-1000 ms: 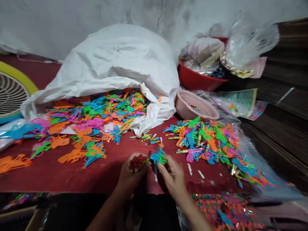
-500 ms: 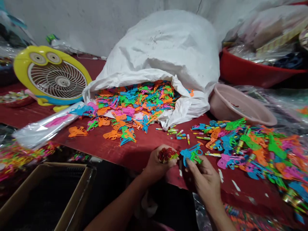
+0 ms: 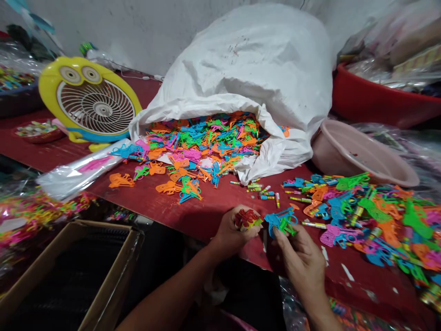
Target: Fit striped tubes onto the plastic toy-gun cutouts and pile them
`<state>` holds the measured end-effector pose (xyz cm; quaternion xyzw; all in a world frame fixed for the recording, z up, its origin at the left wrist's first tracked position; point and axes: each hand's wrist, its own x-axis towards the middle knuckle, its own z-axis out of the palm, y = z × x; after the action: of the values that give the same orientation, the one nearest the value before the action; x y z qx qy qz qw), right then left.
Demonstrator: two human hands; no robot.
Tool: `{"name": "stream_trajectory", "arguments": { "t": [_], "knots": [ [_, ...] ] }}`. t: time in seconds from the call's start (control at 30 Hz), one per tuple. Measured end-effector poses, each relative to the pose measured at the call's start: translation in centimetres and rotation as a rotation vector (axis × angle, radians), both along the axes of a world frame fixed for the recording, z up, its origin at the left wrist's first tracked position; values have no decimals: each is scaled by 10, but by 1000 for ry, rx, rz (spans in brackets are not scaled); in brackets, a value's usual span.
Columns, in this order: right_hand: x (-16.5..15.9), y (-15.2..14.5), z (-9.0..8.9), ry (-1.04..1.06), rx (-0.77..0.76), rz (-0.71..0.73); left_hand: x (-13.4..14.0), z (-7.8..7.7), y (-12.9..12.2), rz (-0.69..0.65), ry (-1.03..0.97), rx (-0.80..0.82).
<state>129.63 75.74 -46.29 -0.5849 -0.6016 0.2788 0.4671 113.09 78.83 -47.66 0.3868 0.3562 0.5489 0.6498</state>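
The person's left hand [image 3: 229,235] is curled closed round a bunch of small red-ended tubes [image 3: 247,219]. The right hand [image 3: 303,257], nearly touching it, has its grip pinched, thumb against fingers, on a blue toy gun [image 3: 274,223] and a green toy gun [image 3: 286,225], both just above the near edge of the red worktop [image 3: 220,198].

Taking the hands as the clock's centre, a few loose yellow-wrapped tubes [image 3: 255,187] lie near at 12 o'clock. At 3 o'clock spreads a heap of toy guns [image 3: 377,211] with wrapped tubes among them; these look like the portion already done, though which guns actually carry a tube I cannot tell.

At 10 o'clock lie scattered loose guns [image 3: 168,187], apparently without tubes. Beyond them, the big white sack [image 3: 255,59] gapes at 11 o'clock, its mouth full of more guns, so I judge that plenty is left. A pink basin [image 3: 339,158] stands at 2 o'clock, holding only a few specks visible from here.
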Motion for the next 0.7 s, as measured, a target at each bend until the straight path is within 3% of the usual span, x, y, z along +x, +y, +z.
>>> {"name": "stream_trajectory", "arguments": {
  "t": [0.4,0.6,0.7],
  "knots": [
    [-5,-5,-13,92,-30,-73,-1,4,0,12,-10,-13],
    [-4,-4,-1,-93,32,-63,2,-3,-1,43,52,24],
    [-5,-2,7,21,-71,-39,3,-3,-2,46,72,42]
  ]
}}
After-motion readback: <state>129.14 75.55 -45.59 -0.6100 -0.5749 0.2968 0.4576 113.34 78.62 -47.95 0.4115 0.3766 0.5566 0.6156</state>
